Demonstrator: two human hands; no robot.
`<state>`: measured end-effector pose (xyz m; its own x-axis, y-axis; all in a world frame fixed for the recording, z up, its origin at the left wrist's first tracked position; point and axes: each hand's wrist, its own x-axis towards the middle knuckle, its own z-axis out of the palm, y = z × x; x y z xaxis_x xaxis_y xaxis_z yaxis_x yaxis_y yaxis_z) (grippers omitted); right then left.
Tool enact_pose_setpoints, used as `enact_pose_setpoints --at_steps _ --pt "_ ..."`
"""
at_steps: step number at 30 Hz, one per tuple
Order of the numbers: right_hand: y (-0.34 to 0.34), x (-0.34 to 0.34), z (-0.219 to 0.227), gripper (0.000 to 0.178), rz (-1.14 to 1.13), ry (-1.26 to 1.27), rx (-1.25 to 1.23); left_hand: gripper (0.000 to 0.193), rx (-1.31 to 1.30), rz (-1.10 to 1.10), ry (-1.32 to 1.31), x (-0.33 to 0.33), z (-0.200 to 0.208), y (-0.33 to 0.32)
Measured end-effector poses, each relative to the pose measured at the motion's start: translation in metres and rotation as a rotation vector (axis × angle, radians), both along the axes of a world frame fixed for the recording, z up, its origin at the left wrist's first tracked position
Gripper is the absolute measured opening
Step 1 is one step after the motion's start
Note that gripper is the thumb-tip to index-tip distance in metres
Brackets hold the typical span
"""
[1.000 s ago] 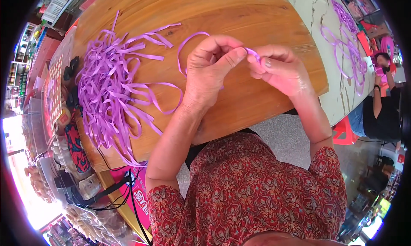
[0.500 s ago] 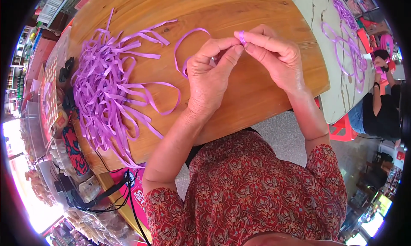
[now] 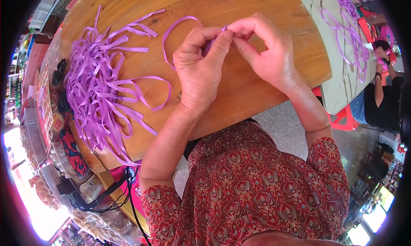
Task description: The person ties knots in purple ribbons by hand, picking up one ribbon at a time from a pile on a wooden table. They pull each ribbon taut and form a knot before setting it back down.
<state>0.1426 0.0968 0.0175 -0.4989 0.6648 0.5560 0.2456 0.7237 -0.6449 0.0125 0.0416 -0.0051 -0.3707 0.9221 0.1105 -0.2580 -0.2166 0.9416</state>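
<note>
A narrow purple ribbon (image 3: 166,38) runs in a loop over the wooden table and up into my fingers. My left hand (image 3: 199,66) pinches it between thumb and forefinger, with some of the strip tucked into the palm. Touching it fingertip to fingertip, my right hand (image 3: 267,51) is closed on a small folded bit of the same ribbon near the left thumb. The exact fold or knot is mostly covered by fingers. Left of my hands lies a large tangled heap of purple ribbons (image 3: 92,92), several loose ends spreading toward the middle.
The wooden table (image 3: 239,92) has its near edge by my waist. A marble-patterned table (image 3: 342,92) adjoins at the right, with more purple ribbon (image 3: 349,45) on it. Another person (image 3: 381,100) sits there beside a red stool (image 3: 344,119). Black cables (image 3: 128,188) hang at the lower left.
Both hands have shifted slightly left and up in the picture, as has the whole table view. The ribbon piece between the fingertips shows less, and my right fingers have curled and turned.
</note>
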Motion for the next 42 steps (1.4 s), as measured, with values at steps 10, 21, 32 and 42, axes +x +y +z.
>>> enact_pose_setpoints --at_steps 10,21,32,42 --pt "0.007 0.007 0.006 0.023 0.243 0.048 -0.259 0.011 -0.028 -0.115 -0.188 -0.004 0.013 -0.008" --pt "0.033 0.011 0.011 0.032 0.313 -0.147 0.630 0.010 -0.315 -0.295 -0.141 -0.027 0.012 -0.002" --pt "0.068 0.006 -0.004 0.018 0.333 0.262 0.934 0.015 -0.219 -0.203 -0.173 -0.011 0.014 0.002" --pt "0.024 0.006 0.006 0.012 0.189 0.075 -0.004 0.011 -0.077 -0.070 -0.074 -0.005 0.014 -0.002"
